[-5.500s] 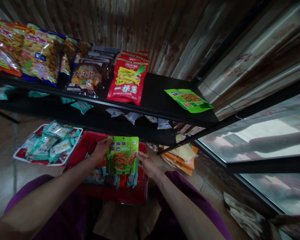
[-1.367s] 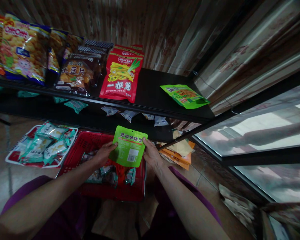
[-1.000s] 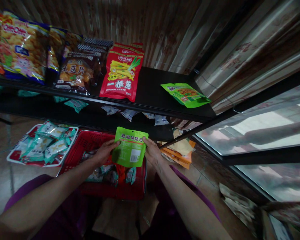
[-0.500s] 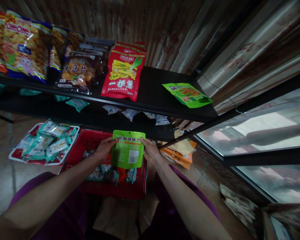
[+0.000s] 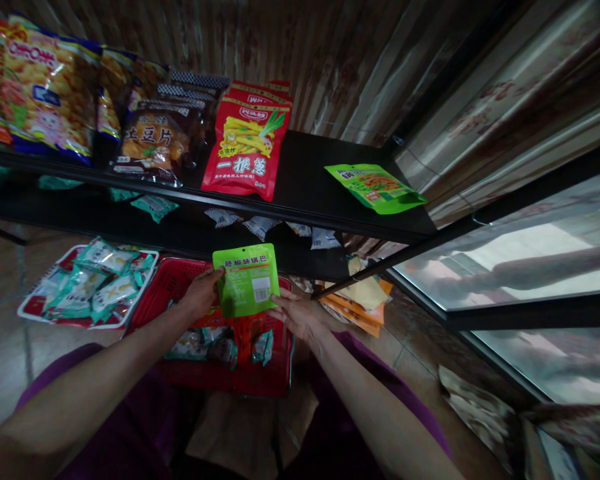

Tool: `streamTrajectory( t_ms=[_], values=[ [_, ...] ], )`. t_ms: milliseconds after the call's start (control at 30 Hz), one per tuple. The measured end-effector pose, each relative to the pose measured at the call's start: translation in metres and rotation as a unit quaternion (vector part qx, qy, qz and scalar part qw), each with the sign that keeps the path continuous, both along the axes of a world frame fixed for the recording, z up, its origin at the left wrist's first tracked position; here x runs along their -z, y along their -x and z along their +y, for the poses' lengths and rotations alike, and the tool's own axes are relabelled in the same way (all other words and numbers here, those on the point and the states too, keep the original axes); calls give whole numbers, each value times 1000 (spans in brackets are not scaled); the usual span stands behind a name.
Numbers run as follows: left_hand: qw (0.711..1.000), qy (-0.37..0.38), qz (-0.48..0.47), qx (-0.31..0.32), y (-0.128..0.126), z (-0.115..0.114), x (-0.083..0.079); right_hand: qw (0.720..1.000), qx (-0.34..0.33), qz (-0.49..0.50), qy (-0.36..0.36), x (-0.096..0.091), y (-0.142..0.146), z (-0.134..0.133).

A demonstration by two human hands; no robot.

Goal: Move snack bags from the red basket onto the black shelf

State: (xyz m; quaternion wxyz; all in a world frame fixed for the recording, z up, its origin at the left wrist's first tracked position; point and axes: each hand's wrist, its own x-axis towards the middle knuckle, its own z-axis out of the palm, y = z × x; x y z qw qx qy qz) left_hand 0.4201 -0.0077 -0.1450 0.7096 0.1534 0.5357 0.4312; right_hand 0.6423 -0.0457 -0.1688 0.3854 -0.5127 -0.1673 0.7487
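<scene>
I hold a green snack pouch [image 5: 247, 280] over a red basket [image 5: 260, 377], its back side with a barcode facing me. My left hand [image 5: 200, 293] grips the pouch's left edge. My right hand [image 5: 295, 313] supports its lower right corner with the fingers underneath. A second green pouch [image 5: 375, 189] of the same kind lies flat at the right end of the black shelf [image 5: 310, 220]. The basket holds several small wrapped snacks [image 5: 215, 343].
On the shelf stand red pouches [image 5: 247, 143], brown chip bags [image 5: 155, 140] and yellow bags [image 5: 45, 93]. A red-rimmed tray of teal packets [image 5: 90, 283] lies on the floor at left. Orange and yellow packs [image 5: 363, 300] lie right of the basket. Glass panels stand at right.
The pouch was turned from its front to its back side. In the last half second it moved a little left and up, and my right hand slipped from its right edge to its lower corner.
</scene>
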Motion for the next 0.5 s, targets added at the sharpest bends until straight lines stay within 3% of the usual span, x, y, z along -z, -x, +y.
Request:
streamTrajectory(
  t_ms=[233,500],
  values=[
    [981,-46,-93,165,-4,-14,-12,999,44,-16,-6,-2,-5,7],
    [985,-54,-40,161,-4,-19,-10,997,21,-57,-40,-7,-3,4]
  ],
)
